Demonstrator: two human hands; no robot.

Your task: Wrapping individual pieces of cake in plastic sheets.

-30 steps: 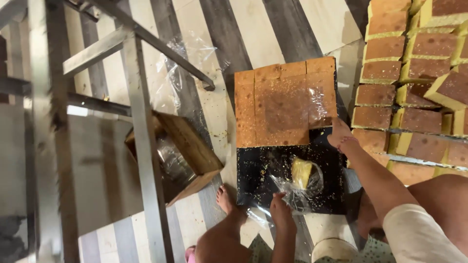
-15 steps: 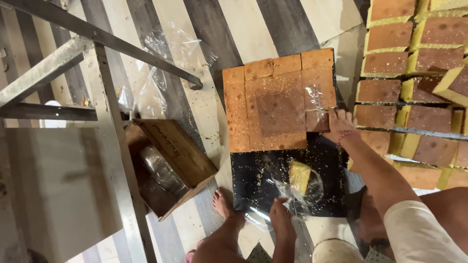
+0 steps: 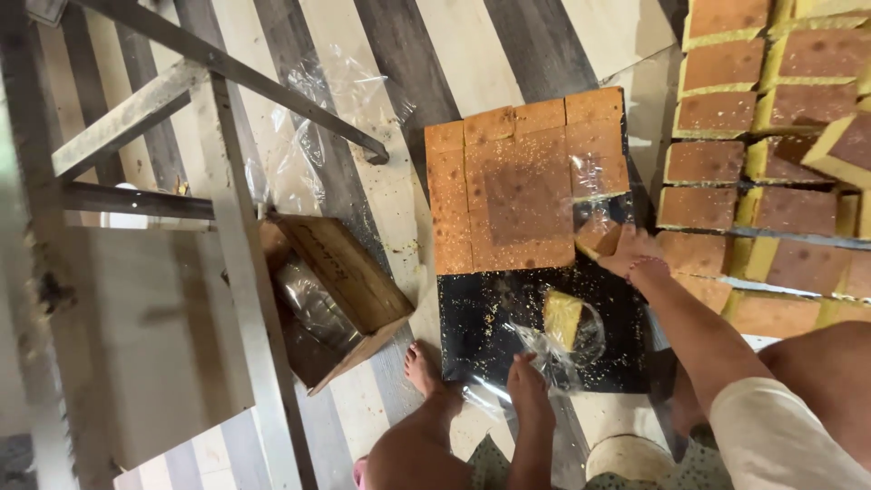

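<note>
the floor is laid in wide light and dark stripes, scattered with crumbs. on it lies a black rectangular tray; its far half carries a block of cut orange-brown sponge cake squares, its near half is bare but for crumbs. the left hand is closed on a clear plastic bag that rests on the tray's near right part with a yellow cake slice inside. the right hand, fingers curled, grips a single cake piece at the block's near right corner. past the tray's right edge, rows of brown-topped yellow cake pieces cover the floor. left of the tray stands an open wooden box, with loose clear plastic sheets behind it, under a grey metal frame. a bare foot rests by the tray's near left corner.
</note>
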